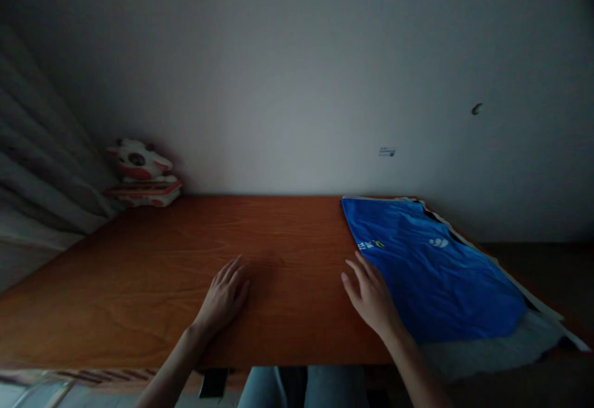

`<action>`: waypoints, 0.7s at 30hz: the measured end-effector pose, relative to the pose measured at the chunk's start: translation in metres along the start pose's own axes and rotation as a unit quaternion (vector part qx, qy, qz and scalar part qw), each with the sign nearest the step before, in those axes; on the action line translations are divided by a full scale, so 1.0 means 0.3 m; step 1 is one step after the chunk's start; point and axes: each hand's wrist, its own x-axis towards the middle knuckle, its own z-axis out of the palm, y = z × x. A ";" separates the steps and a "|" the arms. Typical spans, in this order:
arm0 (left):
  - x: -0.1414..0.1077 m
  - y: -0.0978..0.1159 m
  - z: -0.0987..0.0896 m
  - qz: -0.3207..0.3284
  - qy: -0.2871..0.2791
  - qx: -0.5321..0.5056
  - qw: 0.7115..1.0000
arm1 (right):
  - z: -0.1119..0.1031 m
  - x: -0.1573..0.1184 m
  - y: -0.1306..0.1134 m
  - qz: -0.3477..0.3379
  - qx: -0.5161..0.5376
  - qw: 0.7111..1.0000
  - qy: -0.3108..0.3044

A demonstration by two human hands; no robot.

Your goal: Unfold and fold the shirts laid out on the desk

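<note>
Closest to me on the feed, two legs in blue jeans (329, 388) sit under the front edge of the wooden bench (288, 318), and just past that edge, here are my hands! The left hand (224, 296) lies palm down over the brown wood, fingers loosely extended, bare wood around it. Over to the right hand (370, 296): fingers spread and slightly bent, thumb out towards the middle, right at the left side of the blue cloth (450, 287); whether it touches the fabric, I cannot tell from here. That blue cloth spreads, wrinkled, across the right part of the bench, with white and yellow printing, over a pale grey layer (492, 349) that shows at the near end. Farther back on the left, a cow-shaped figure (139, 161) sits above a red-and-white base (151, 194), beside a pale curtain (41, 166). Behind everything stands the grey wall (278, 73), bearing a small printed label (387, 151).
</note>
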 end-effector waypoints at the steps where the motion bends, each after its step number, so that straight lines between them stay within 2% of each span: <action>1: -0.019 0.011 -0.010 -0.009 -0.004 0.001 1.000 | 0.031 -0.010 -0.066 -0.010 0.013 1.000 -0.007; 4: -0.096 0.031 -0.047 -0.024 -0.025 0.000 0.999 | 0.105 -0.070 -0.207 -0.019 0.030 0.999 -0.040; 7: -0.166 0.039 -0.080 -0.037 -0.037 -0.004 0.999 | 0.138 -0.127 -0.257 -0.022 0.019 0.997 -0.078; 10: -0.193 0.048 -0.094 -0.056 -0.038 -0.009 0.998 | 0.144 -0.149 -0.252 -0.016 0.013 0.996 -0.083; 14: -0.182 0.060 -0.093 -0.083 -0.034 -0.002 0.996 | 0.147 -0.164 -0.231 -0.032 0.038 0.997 -0.057; 21: -0.184 0.049 -0.085 -0.076 -0.021 -0.012 0.997 | 0.143 -0.209 -0.221 -0.036 0.078 0.996 -0.019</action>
